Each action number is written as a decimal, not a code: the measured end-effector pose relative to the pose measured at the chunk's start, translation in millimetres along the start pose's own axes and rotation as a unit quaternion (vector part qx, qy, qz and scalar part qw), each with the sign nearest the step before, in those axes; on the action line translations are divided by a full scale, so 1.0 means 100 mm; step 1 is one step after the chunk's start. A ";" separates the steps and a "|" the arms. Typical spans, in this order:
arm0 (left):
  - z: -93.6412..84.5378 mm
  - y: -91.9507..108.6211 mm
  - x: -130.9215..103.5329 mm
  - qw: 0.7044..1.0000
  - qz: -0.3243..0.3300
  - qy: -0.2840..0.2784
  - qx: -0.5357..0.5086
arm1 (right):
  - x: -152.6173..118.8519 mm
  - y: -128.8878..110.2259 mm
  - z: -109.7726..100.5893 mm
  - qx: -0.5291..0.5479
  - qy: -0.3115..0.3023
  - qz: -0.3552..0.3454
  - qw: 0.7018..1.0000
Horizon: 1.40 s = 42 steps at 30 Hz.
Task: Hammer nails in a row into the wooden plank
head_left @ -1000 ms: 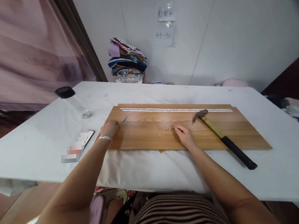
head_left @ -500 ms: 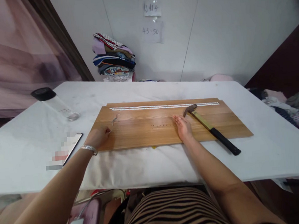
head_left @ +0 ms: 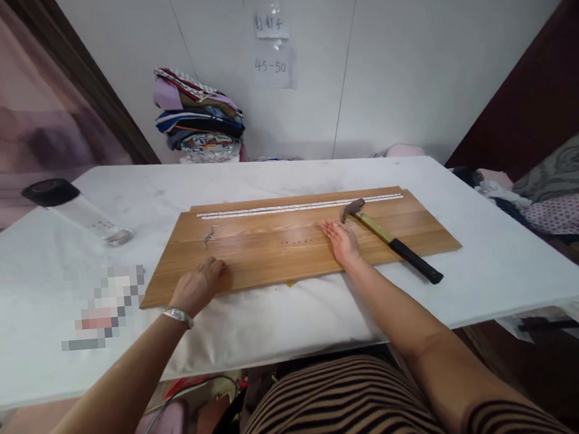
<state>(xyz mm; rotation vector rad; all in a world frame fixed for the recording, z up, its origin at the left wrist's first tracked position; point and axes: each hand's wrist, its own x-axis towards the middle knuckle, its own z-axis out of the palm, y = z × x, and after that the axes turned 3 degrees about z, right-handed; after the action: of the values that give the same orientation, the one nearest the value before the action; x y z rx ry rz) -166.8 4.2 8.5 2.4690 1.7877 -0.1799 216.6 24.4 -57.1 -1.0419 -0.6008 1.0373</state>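
Observation:
A wooden board [head_left: 253,266] lies flat on the white-covered table. My left hand [head_left: 199,287] is over its front left part, fingers pinched together; the thin nail at its fingertips showed a moment ago and is now mostly hidden. Behind that hand lies a small pile of nails [head_left: 209,236]. My right hand [head_left: 342,243] rests on the board with fingers stretched out, holding nothing. A row of small dark dots [head_left: 301,241] runs leftward from its fingers. Just right of it lies a claw hammer [head_left: 391,239], its black grip reaching past the board's front edge.
Two white marked strips [head_left: 299,207] run along the board's back. On the table's left are a clear bottle with a black lid [head_left: 79,213] and a blurred-out flat object [head_left: 103,308]. Folded cloths [head_left: 199,117] are stacked behind the table, by the wall.
My left hand has moved right along the board's front, away from the nail pile. My right hand stays by the hammer. The whole view has shifted and turned slightly.

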 end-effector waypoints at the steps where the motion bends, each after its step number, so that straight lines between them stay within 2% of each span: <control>1: 0.00 0.06 0.01 1.000 0.012 0.000 0.002 | -0.01 -0.01 0.02 -0.031 -0.005 -0.009 0.999; 4: 0.00 0.30 0.07 1.000 0.018 0.018 -0.012 | -0.09 0.02 0.14 -0.158 -0.047 -0.037 0.986; 7: 0.03 0.58 0.16 0.995 0.071 0.043 -0.051 | -0.26 0.13 0.41 -0.274 -0.130 -0.058 0.951; 9: 0.06 0.77 0.22 0.991 0.102 0.053 -0.066 | -0.39 0.21 0.62 -0.348 -0.194 -0.090 0.913; 12: 0.13 0.97 0.30 0.985 0.113 0.081 -0.100 | -0.54 0.29 0.87 -0.448 -0.264 -0.176 0.836; 15: 0.20 1.06 0.36 0.982 0.092 0.107 -0.128 | -0.60 0.32 0.95 -0.525 -0.289 -0.213 0.772; 18: 0.26 1.06 0.38 0.980 0.048 0.118 -0.156 | -0.64 0.33 0.91 -0.561 -0.289 -0.227 0.742; 22: 0.28 1.04 0.38 0.977 0.006 0.117 -0.179 | -0.69 0.33 0.87 -0.581 -0.281 -0.239 0.726; 28: 0.30 1.05 0.38 0.973 -0.003 0.136 -0.186 | -0.71 0.29 0.90 -0.596 -0.278 -0.222 0.720; 33: 0.35 1.02 0.37 0.968 0.024 0.183 -0.170 | -0.71 0.27 0.92 -0.597 -0.275 -0.204 0.725; 42: 0.41 0.97 0.35 0.960 0.073 0.199 -0.181 | -0.69 0.33 0.89 -0.581 -0.267 -0.205 0.741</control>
<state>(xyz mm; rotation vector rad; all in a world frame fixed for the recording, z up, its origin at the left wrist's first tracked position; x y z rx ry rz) -66.1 1.2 -36.4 2.4640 1.5656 0.6391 101.9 1.7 -45.9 -1.5469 -2.0287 0.4571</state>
